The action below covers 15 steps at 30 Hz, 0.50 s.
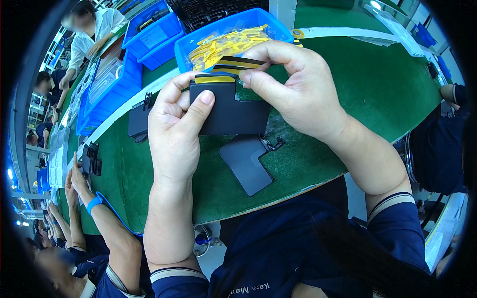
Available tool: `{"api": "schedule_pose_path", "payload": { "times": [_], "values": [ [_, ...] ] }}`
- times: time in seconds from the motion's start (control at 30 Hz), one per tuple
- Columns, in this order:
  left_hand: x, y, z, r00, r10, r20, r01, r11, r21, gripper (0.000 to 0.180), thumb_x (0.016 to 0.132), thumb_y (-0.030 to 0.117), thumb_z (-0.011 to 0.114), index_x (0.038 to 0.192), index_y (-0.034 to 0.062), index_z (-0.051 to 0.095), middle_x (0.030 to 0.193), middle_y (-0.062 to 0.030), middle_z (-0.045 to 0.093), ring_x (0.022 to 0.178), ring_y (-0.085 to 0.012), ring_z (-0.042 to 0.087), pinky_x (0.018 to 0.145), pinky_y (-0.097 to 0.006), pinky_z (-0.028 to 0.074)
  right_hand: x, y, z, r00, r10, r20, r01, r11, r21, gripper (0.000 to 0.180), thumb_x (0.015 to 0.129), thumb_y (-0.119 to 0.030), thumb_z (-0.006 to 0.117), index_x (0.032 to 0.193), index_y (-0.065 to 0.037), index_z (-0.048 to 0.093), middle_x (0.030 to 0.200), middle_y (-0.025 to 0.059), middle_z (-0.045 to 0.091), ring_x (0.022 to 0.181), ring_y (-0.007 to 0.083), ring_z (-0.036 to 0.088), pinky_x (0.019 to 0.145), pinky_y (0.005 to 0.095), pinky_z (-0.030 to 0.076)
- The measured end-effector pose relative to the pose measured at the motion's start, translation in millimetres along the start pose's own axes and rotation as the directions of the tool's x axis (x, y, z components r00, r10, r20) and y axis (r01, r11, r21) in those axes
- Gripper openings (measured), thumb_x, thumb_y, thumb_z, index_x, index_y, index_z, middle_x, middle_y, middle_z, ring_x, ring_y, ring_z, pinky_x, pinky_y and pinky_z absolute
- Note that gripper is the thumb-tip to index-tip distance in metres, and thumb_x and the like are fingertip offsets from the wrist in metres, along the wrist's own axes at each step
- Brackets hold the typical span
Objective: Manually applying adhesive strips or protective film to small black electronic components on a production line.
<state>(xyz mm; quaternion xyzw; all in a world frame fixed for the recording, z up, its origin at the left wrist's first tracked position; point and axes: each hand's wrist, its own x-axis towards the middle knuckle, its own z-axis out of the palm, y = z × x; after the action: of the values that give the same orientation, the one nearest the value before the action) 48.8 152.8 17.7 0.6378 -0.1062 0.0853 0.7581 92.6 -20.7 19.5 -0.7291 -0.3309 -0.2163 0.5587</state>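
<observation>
My left hand (176,119) grips a flat black plastic panel (226,111) with a notched corner, thumb on its face. Along the panel's upper edge runs a yellow strip (214,79). Just right of that, my right hand (293,84) pinches black-and-yellow strips (241,62) between thumb and fingers, close to the panel's top. Whether these strips touch the panel, I cannot tell. A second black notched panel (246,161) with a small clip-like part at one corner lies on the green table below my hands.
Behind my hands stands a blue bin (181,54) of yellow strips. More blue bins (112,92) line the left. Black panels (138,119) lie left of my hand. A co-worker's hands (74,179) are at the table's left, near other black parts. A tape roll (298,34) sits at the back.
</observation>
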Motion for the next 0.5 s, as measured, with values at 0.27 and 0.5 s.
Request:
{"api": "schedule_pose_path", "payload": {
  "times": [0.27,0.5],
  "values": [
    [-5,-2,10,0.994,0.087,-0.059,-0.076,0.983,0.168,0.03,0.086,0.002,0.058,0.113,-0.0054,0.048,0.091,-0.0101,0.066,0.082,-0.008,0.059,0.073,-0.019,0.045,2,2,0,0.959,-0.283,-0.006,0.27,0.921,-0.28,0.011,0.069,-0.007,0.064,0.076,0.001,0.06,0.072,0.0124,0.062,0.068,0.0273,0.059,0.064,0.0344,0.046],
    [-4,-1,11,0.986,0.134,-0.098,-0.115,0.977,0.181,0.029,0.086,0.003,0.06,0.112,-0.0048,0.048,0.086,-0.0084,0.066,0.077,-0.005,0.056,0.068,-0.017,0.043,5,3,3,0.965,-0.248,-0.091,0.218,0.942,-0.254,0.008,0.07,-0.006,0.064,0.071,-0.001,0.058,0.071,0.0108,0.061,0.069,0.0271,0.059,0.065,0.0343,0.045]
  ]
}}
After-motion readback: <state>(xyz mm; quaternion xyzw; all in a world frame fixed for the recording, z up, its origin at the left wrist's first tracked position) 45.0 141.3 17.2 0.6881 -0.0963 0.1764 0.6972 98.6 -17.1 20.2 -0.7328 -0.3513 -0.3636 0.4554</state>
